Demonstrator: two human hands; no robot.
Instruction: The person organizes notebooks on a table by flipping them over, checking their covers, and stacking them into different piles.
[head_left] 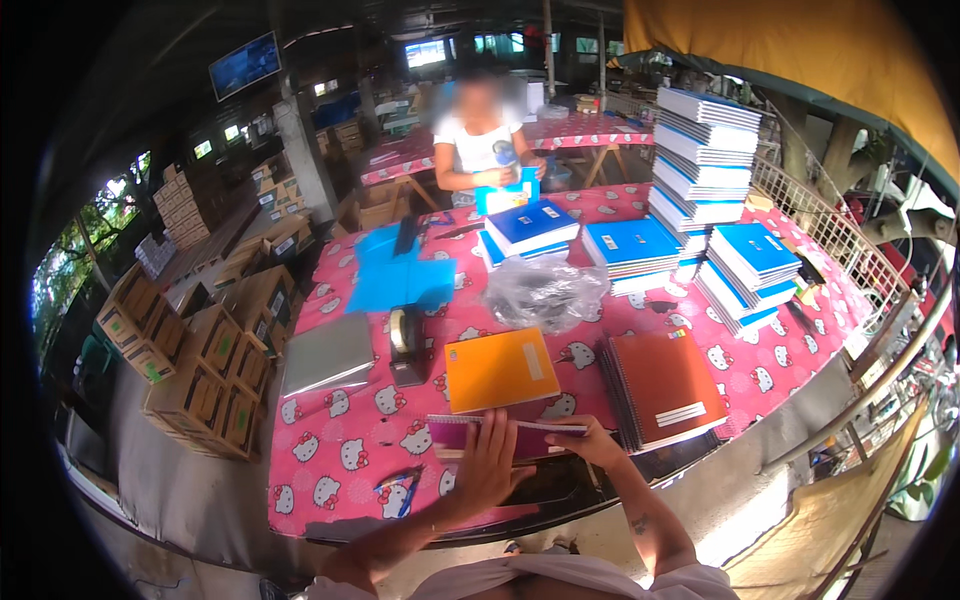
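Observed from beside the tabletop [330,450], which wears a pink cartoon-cat cloth. Largest items first: a tall stack of blue-and-white notebooks [703,150] at the far right, lower blue stacks [632,250] beside it, a rust-red spiral notebook [662,388] near right, an orange notebook [500,368] centre, a grey folder [328,355] left, crumpled clear plastic [545,290], a tape dispenser [406,345], pens [400,485] at the near edge. Across the tabletop another person handles a blue item. Thing in hand: a maroon notebook [455,432], lying flat at the near edge just below the orange one, long axis running left-right, its spine side apparently toward the far side. Left hand [485,465] is spread, fingers open, palm pressed on the cover's near side. Right hand [590,440] is closed on the right end, pinching the edge. The hands stand slightly apart, both on the same book. Judgement: to handle it well, keep the palm flat to stop sliding and lift from the pinched end evenly, keeping clear of the orange notebook.
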